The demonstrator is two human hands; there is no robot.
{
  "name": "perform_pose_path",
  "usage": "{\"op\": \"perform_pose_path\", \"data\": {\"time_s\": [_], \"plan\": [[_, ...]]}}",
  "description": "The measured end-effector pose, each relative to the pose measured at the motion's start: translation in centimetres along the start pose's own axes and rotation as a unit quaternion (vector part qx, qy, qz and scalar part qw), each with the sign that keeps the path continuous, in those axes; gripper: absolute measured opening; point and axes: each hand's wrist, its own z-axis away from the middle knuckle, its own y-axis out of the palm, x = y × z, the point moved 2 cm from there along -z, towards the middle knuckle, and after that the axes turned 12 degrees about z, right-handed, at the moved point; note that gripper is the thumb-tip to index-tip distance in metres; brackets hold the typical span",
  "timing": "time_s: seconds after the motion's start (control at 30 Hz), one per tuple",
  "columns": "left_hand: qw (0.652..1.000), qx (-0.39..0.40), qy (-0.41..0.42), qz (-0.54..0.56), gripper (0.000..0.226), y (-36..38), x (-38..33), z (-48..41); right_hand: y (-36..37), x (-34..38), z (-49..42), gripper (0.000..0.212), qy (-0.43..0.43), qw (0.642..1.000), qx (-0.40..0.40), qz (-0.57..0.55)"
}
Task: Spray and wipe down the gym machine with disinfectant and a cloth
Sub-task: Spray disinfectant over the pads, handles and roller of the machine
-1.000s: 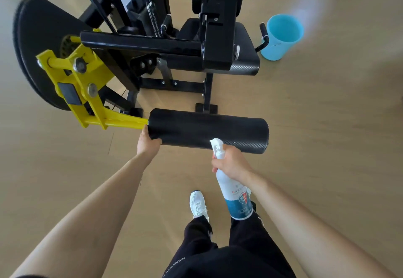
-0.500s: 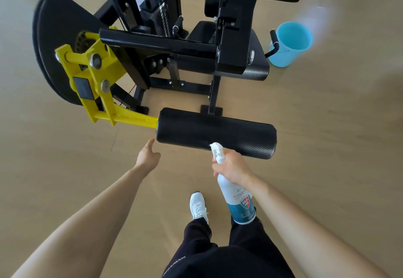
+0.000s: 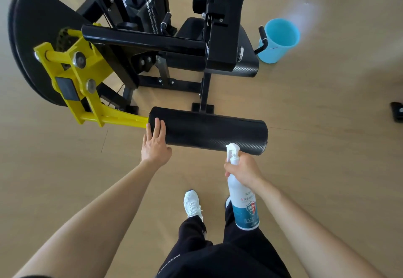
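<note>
Two containers. The spray bottle [image 3: 242,197], white w/ a teal label at the bottom, is in the R hand [image 3: 245,171]. The fingers are curled round its neck just under the trigger head, and the nozzle points at the near side of the roller pad [image 3: 213,132]. The bottle wall is opaque, so the fill level can't be told. The blue bucket [image 3: 281,38] stands on the wood floor [image 3: 327,147] at the far right of the gym machine [image 3: 152,40], just beside the seat pad [image 3: 245,66]. Its inside shows only blue wall (contents not readable from this angle).

L hand [image 3: 154,144] lies flat on the left end of the roller pad, fingers straight and close together, thumb at the pad's near edge. That end of the pad meets the yellow lever arm [image 3: 91,94], which runs up-left to a black curved plate [image 3: 32,38].

Counts: 1 bottle, 1 bucket, 1 roller pad, 1 seat pad, 2 big round metal knobs on the yellow arm, 2 hands. 1 white shoe [image 3: 192,203] shows btwn the forearms. 1 small dark object [image 3: 397,112] sits at the right edge, too cut off to ID.
</note>
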Motion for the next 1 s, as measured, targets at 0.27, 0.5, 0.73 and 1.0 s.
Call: {"op": "perform_pose_path", "data": {"time_s": [0.27,0.5,0.73,1.0], "plan": [[0.997,0.004,-0.05,0.058,0.077,1.8,2.1,4.6,-1.7,-1.8,0.1,0.013,0.049,0.995,-0.046,-0.068],[0.993,-0.075,0.006,0.094,0.085,-1.4,-0.9,1.2,-2.3,-3.1,0.0,0.017,0.093,0.99,-0.051,-0.096],[0.999,-0.007,-0.003,0.049,0.09,0.3,-1.1,0.6,-2.2,-4.7,0.0,0.02,0.128,0.98,-0.113,-0.099],[0.998,0.024,-0.023,0.051,0.083,1.3,0.5,3.5,-2.1,-4.4,-0.8,0.014,0.131,0.981,-0.097,-0.109]]}}
